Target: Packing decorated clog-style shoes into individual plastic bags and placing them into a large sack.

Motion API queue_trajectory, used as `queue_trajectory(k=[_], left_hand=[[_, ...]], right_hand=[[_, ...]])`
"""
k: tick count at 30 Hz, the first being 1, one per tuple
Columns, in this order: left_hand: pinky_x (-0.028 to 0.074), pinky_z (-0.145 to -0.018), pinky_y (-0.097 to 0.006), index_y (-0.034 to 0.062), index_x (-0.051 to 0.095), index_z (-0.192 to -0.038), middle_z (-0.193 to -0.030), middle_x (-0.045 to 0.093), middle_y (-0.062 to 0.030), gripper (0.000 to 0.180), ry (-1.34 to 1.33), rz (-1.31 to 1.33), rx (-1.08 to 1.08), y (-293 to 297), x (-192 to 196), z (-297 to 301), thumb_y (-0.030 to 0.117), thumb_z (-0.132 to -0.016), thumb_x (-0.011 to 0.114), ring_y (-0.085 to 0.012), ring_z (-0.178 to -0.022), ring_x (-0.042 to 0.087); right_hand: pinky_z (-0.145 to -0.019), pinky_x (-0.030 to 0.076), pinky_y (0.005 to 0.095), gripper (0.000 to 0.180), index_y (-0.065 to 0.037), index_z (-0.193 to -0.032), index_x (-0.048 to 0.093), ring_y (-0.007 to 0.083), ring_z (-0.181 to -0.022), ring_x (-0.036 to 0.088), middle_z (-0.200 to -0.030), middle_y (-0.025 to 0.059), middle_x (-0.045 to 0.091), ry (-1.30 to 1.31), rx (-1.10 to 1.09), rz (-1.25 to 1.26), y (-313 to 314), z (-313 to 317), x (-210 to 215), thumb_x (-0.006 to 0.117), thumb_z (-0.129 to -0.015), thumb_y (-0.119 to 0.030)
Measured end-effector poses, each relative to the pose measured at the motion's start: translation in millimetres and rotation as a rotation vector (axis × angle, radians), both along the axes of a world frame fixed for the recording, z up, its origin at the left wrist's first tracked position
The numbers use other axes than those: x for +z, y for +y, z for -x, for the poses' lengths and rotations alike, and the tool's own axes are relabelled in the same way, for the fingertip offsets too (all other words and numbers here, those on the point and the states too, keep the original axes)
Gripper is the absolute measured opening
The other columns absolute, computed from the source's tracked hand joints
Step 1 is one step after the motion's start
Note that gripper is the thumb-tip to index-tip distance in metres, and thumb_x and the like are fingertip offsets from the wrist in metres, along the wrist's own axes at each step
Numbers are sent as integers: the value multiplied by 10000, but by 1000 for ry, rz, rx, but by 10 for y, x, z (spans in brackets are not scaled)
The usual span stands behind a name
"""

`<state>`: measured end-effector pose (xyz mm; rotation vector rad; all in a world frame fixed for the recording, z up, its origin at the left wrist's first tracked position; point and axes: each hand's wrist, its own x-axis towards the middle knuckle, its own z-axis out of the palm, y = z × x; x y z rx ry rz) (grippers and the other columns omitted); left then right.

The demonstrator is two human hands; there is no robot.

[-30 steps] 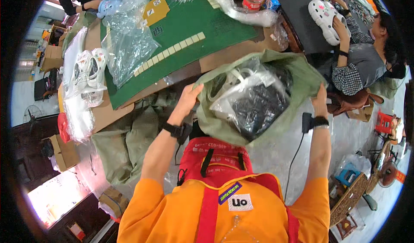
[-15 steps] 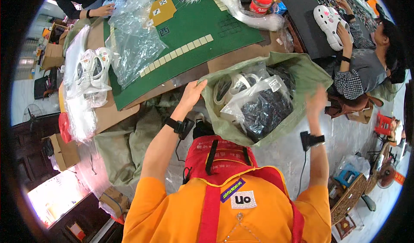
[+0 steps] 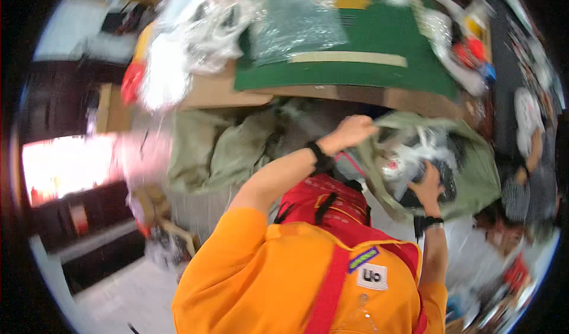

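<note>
A green woven sack [image 3: 481, 174] hangs in front of me, its mouth spread wide. My left hand [image 3: 354, 131] is closed on the left side of its rim. Inside lie clear plastic bags [image 3: 409, 159] with white and dark contents, smeared by motion. My right hand [image 3: 428, 187] is down in the mouth over these bags. Its thumb and fingers stand apart, and nothing shows gripped in it; whether the fingertips touch the bags I cannot tell.
Beyond the sack is a table with a green mat [image 3: 284, 80], plastic sheeting [image 3: 296, 23] and bagged white shoes [image 3: 219, 29]. More green sacks [image 3: 237, 150] slump below its edge at left. To the right, another person's hand [image 3: 535, 147] is near a white clog [image 3: 526, 114].
My right hand has left the sack's right rim and moved into its mouth. My left hand keeps its grip on the rim. The whole view has swung left.
</note>
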<state>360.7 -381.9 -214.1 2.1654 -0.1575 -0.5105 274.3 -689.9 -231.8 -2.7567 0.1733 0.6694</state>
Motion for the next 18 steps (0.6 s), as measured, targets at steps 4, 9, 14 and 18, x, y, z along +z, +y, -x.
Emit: queue_trajectory(k=[4, 9, 14, 18], left_hand=[[433, -636, -377, 19, 568, -829, -799, 592, -175, 317, 112, 142, 43, 192, 107, 247, 321, -770, 493, -325, -742, 568], [433, -640, -374, 42, 574, -802, -761, 591, -143, 253, 81, 189, 132, 1160, -49, 594, 283, -756, 513, -299, -740, 569], [429, -520, -276, 14, 549, -742, -619, 557, -59, 227, 226, 80, 463, 2351, -272, 979, 239, -770, 537, -134, -562, 535], [407, -503, -256, 17, 530, -735, -613, 534, -34, 188, 311, 196, 685, 2658, -127, 1053, 195, -797, 520, -117, -547, 497]], right_hand=[[-882, 181, 647, 934, -176, -1322, 214, 312, -1256, 205, -1359, 133, 207, 115, -58, 81, 8, 57, 59, 738, -561, -313], [-929, 313, 436, 723, -123, -1261, 361, 367, -1206, 280, -1340, 214, 208, 37, -58, 58, 26, -157, 165, 687, -638, -292], [-941, 306, 406, 473, -74, -1180, 450, 353, -1202, 297, -1327, 192, 271, -282, 22, -24, 817, -697, 564, 595, -759, -233], [-933, 311, 400, 416, -65, -1139, 473, 342, -1181, 326, -1279, 196, 334, -414, 146, -133, 1339, -852, 835, 583, -771, -222]])
